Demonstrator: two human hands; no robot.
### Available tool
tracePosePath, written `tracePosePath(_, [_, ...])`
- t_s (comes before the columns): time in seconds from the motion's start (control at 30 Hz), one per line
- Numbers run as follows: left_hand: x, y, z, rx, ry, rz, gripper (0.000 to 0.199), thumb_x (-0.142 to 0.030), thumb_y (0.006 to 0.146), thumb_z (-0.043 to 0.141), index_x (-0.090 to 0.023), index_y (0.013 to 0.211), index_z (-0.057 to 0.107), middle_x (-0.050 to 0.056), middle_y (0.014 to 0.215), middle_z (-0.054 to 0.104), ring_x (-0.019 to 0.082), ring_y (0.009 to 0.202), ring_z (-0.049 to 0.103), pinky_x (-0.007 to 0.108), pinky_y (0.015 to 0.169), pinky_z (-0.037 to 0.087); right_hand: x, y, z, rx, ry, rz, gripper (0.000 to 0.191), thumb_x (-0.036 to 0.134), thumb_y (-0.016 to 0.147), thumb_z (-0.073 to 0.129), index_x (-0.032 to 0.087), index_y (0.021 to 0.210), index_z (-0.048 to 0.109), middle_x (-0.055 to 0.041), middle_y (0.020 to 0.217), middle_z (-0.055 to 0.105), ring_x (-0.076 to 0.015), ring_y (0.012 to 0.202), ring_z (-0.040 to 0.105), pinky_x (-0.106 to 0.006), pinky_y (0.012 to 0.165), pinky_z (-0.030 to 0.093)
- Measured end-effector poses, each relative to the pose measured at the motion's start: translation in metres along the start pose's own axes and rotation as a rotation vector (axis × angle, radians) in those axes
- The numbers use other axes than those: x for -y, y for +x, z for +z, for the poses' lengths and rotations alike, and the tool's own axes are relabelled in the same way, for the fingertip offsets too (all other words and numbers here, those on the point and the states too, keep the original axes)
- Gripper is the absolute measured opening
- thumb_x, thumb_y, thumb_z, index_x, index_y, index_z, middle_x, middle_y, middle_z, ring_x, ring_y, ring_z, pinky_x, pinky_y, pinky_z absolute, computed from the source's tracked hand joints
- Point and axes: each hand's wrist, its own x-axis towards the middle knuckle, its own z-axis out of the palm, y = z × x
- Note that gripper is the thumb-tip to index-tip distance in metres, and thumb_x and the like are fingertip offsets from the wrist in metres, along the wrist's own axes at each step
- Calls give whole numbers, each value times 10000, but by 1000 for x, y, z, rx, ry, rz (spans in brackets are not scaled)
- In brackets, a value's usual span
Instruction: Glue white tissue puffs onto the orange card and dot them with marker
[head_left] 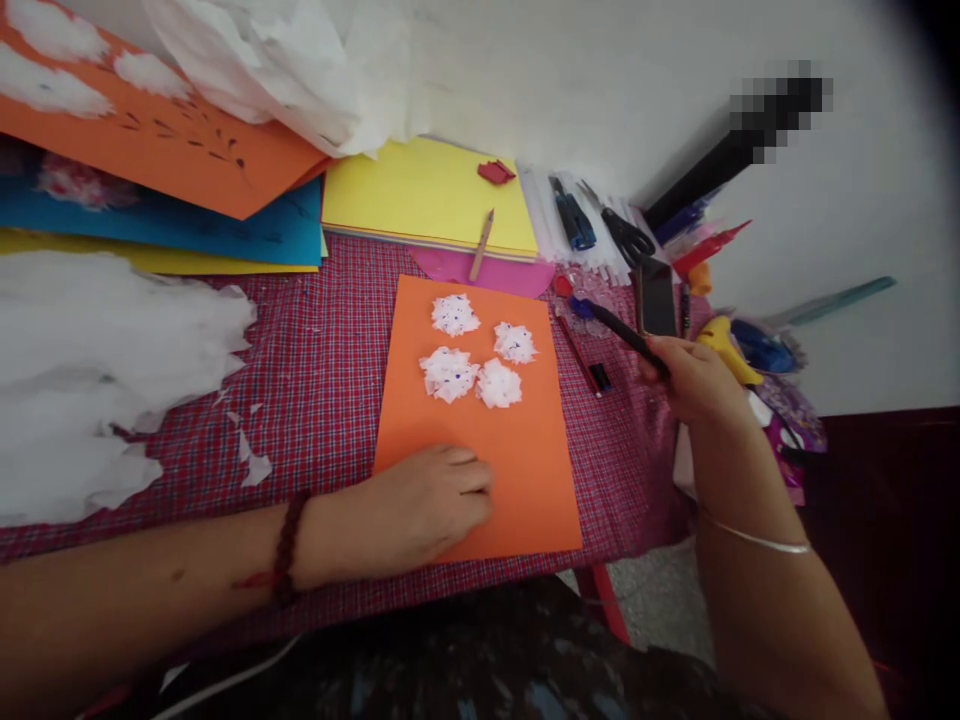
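My left hand (427, 505) rests on the lower part of an orange sheet of paper (525, 460), its fingers curled under. Whatever may be inside them is hidden. In my right hand (694, 375) is a dark-handled paintbrush (630, 338), pointing up and left. Its tip meets a blue patch (581, 307) on a clear plastic piece (592, 285) that also carries a red patch. Several ruffled white paper flowers (450, 373) lie on the upper half of the orange sheet. Most of them have small blue dots; the lower right one (499, 384) looks plain white.
A pencil-like stick (482, 245) lies over yellow sheets (412, 190). Beyond the palette are a cutter (574, 215), scissors (626, 235) and a phone (656, 297). Crumpled white paper (82, 390) covers the checked cloth (322, 370) at left. Decorated orange paper (187, 140) lies at upper left.
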Motion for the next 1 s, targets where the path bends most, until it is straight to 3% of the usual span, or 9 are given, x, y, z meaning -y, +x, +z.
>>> tracePosePath(0.1, [0, 0, 0, 15, 5, 3, 131, -144, 981, 541, -146, 883, 628, 53, 946, 639, 185, 860, 534, 340, 822, 425, 15, -35, 2, 79, 122, 33, 358, 403, 945, 468, 216, 650, 545, -29, 558, 540, -137, 483, 476, -312, 488, 398])
tracePosePath(0.13, [0, 0, 0, 10, 6, 3, 128, -144, 979, 545, -147, 883, 629, 52, 943, 638, 185, 854, 532, 341, 813, 424, 20, -50, 5, 70, 179, 26, 241, 385, 927, 539, 215, 790, 639, -27, 620, 593, -154, 546, 534, -312, 535, 439])
tracePosePath(0.2, [0, 0, 1, -8, 2, 0, 121, -137, 970, 557, -151, 873, 628, 53, 928, 636, 186, 836, 525, 343, 789, 421, 28, -78, 13, 110, 143, -72, 197, 330, 902, 632, 259, 1066, 715, -41, 849, 708, -193, 752, 652, -336, 694, 522])
tracePosePath(0.23, [0, 0, 1, -16, 0, -1, 120, -132, 965, 563, -153, 864, 625, 53, 920, 634, 186, 830, 522, 343, 781, 420, 31, -90, 18, 132, 119, -151, 228, 303, 897, 648, 275, 1113, 716, -48, 956, 729, -213, 860, 676, -359, 770, 537])
tracePosePath(0.33, [1, 0, 3, -34, -5, 2, 130, -123, 957, 571, -158, 839, 613, 50, 904, 629, 186, 814, 514, 343, 766, 417, 35, -110, 32, 156, 53, -332, 257, 226, 904, 643, 284, 1145, 711, -43, 1005, 730, -215, 915, 678, -369, 803, 544])
tracePosePath(0.53, [2, 0, 4, -29, 6, -2, 134, -126, 955, 578, -155, 830, 614, 39, 892, 622, 180, 799, 506, 344, 762, 412, 38, -105, 42, 117, 22, -408, 306, 148, 916, 625, 283, 1185, 678, -33, 1023, 705, -193, 936, 651, -346, 813, 525])
tracePosePath(1.0, [1, -1, 3, 2, 0, -11, 132, -133, 960, 576, -149, 832, 601, 45, 924, 615, 182, 831, 509, 340, 791, 417, 32, -109, 39, 117, -10, -429, 301, 140, 908, 643, 280, 1164, 712, -42, 979, 686, -187, 891, 650, -353, 762, 543])
